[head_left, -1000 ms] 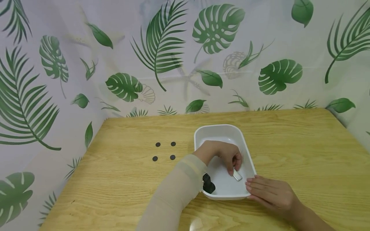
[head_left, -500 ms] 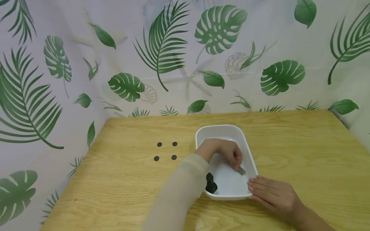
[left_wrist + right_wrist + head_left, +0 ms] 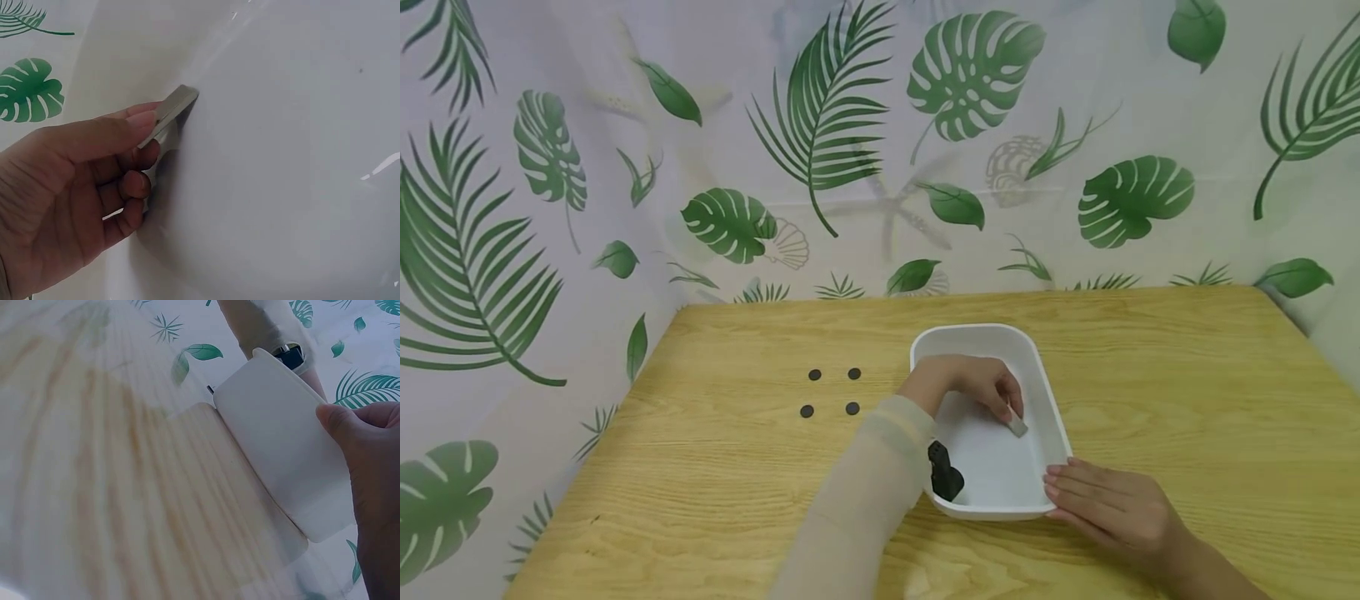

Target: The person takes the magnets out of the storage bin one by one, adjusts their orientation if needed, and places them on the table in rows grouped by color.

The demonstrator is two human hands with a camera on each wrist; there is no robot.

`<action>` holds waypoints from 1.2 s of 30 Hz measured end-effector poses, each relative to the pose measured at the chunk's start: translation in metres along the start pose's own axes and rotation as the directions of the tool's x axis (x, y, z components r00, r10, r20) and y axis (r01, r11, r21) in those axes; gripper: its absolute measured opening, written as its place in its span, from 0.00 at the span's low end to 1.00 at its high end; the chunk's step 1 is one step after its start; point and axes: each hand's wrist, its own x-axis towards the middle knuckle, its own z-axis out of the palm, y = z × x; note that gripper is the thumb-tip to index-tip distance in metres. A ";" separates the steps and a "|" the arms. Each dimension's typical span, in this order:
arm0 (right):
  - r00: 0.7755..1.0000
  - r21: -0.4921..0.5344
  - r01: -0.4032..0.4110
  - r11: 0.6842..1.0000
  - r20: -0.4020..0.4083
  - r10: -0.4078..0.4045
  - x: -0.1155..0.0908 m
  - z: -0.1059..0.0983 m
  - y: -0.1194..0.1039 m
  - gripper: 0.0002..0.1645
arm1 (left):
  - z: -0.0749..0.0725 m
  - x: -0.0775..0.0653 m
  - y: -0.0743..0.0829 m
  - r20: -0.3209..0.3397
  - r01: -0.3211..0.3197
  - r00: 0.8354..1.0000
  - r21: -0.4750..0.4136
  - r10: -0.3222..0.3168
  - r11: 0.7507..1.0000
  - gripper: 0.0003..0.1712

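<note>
A white tray (image 3: 970, 510) with a raised rim stands on the wooden table. My left hand (image 3: 985, 385) reaches into it over its left side. Between thumb and fingers it pinches a small flat grey rectangular piece (image 3: 178, 103), angled over the tray's inside; in the head view the piece (image 3: 1018, 427) sticks out below the fingertips. The part inside the grip is hidden. At the tray's near right corner my right hand (image 3: 1112, 504) holds the rim; in the right wrist view its thumb (image 3: 337, 422) lies at the upper edge of the outer wall.
Several small black discs (image 3: 852, 408) lie on the table (image 3: 722, 467) left of the tray. A black device (image 3: 945, 473) on the left wrist overlaps the tray's near left corner. A leaf-print cloth (image 3: 850, 208) hangs behind the table.
My left hand first shifted right inside the tray, then drew slightly back and away from me, with the grey piece turning in its fingers. The right hand stays at the corner.
</note>
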 end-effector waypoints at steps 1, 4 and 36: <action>1.000 0.001 -0.002 1.000 0.000 0.002 0.000 0.000 0.000 0.11 | 0.000 0.000 -0.001 -0.003 -0.001 1.000 -0.004 0.001 1.000 0.08; 1.000 0.004 -0.004 1.000 -0.002 0.004 0.000 0.000 0.000 0.11 | -0.001 -0.002 -0.003 -0.002 -0.011 1.000 -0.026 0.011 1.000 0.10; 1.000 0.022 -0.008 1.000 0.007 0.008 0.000 0.000 -0.001 0.11 | 0.003 -0.001 -0.003 -0.135 -0.065 0.985 0.270 0.105 0.961 0.10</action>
